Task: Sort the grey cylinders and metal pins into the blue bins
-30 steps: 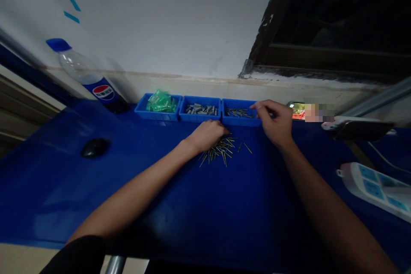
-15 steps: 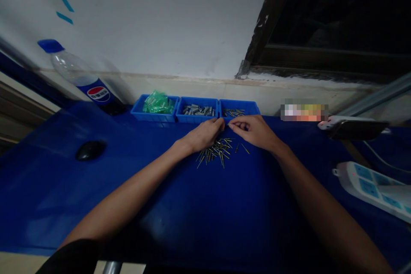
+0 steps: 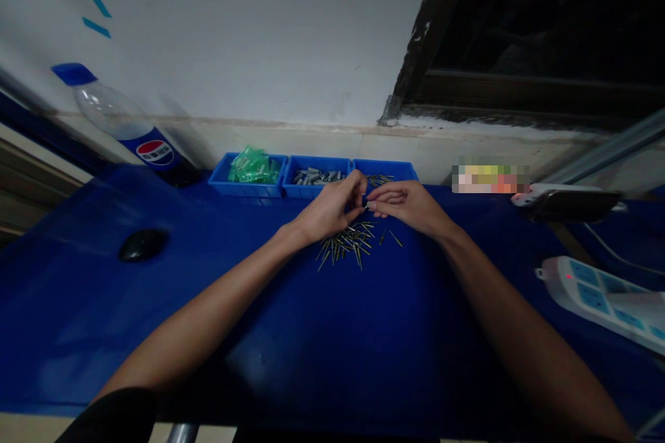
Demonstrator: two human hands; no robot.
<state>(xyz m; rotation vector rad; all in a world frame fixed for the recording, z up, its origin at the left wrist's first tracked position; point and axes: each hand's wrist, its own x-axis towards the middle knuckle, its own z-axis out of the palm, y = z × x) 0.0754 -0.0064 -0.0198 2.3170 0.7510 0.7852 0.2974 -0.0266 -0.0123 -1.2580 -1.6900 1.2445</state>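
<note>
My left hand (image 3: 328, 211) is closed, with thumb and forefinger pinched above a pile of thin brass-and-silver metal pins (image 3: 346, 248). Opposite it, my right hand (image 3: 408, 206) pinches too, its fingertips almost touching the left ones. A tiny bright piece glints between the two hands; it is too small to name. Two loose pins (image 3: 395, 239) lie just right of the pile. Behind the hands stands a blue bin of similar pins (image 3: 412, 170), partly hidden by my fingers. Beside it are a bin of short grey metal cylinders (image 3: 312, 190) and a bin of green plastic pieces (image 3: 223, 188).
A cola bottle (image 3: 150, 145) stands at the back left, with a black mouse (image 3: 141, 244) in front of it. To the right are a propped phone (image 3: 576, 205), a white power strip (image 3: 592, 294) and a blurred-out item (image 3: 491, 178). The wall (image 3: 291, 34) closes off the back.
My left hand has turned and opened its curl somewhat, bringing its thumb and forefinger to my right fingertips. The right hand has shifted slightly left. The pile looks the same.
</note>
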